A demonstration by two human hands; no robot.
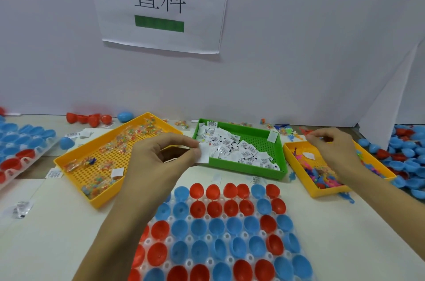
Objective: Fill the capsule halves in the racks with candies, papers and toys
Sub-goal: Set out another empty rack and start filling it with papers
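Note:
A clear rack of red and blue capsule halves lies in front of me. Behind it stand a yellow tray of candy packets, a green tray of folded papers and a yellow tray of small plastic toys. My left hand pinches a white folded paper at the green tray's left edge. My right hand hovers over the toy tray with its fingers curled; whether they hold anything is hidden.
A second rack of capsule halves lies at the far left. Loose red and blue halves are piled at the right, with more along the white wall. Stray papers lie on the table.

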